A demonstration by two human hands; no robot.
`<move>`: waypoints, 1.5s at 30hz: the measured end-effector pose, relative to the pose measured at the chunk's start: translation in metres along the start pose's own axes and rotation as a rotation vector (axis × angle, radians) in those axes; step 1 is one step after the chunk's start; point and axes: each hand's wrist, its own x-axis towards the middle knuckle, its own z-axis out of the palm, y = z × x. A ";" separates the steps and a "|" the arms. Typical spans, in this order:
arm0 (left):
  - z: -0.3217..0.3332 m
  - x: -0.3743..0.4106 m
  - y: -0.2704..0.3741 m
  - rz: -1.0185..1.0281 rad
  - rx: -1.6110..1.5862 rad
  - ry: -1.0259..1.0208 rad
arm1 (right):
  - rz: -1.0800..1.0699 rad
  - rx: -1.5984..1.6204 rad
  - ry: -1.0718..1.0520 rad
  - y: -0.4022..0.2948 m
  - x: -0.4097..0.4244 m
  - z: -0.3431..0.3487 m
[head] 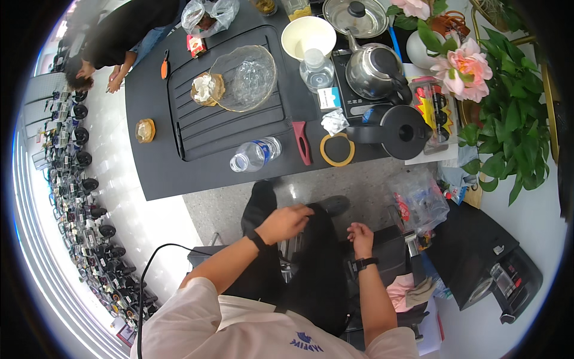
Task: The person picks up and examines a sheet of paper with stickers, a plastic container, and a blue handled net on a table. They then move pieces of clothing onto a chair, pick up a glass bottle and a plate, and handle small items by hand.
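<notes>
My left hand (pixel 285 224) hovers over my lap, fingers loosely bent, with nothing visible in it. To its right, my right hand (pixel 360 238) is raised beside my knee with its fingers curled; whether it holds anything small is unclear. Beyond both lies the dark tabletop (pixel 215 179). Nearest its front edge are a clear plastic bottle (pixel 255 155) on its side, a dark red peeler or knife handle (pixel 302 142) and a yellow ring of tape (pixel 324 158). A glass bowl (pixel 249 78) sits on the black grooved tray (pixel 233 128), against an amber dish with crumpled tissue (pixel 205 89).
A steel kettle (pixel 370 72), a black-lidded jug (pixel 403 132), a cream tub (pixel 309 38) and a lidded jar (pixel 316 72) crowd the table's right. Another person (pixel 121 40) leans at the far left. Plastic bags (pixel 421 202) hang right of my seat, near a black bin-like box (pixel 484 251).
</notes>
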 end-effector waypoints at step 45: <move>-0.302 0.042 -0.253 -0.291 -0.793 0.598 | -0.382 0.802 0.047 -0.228 0.012 0.497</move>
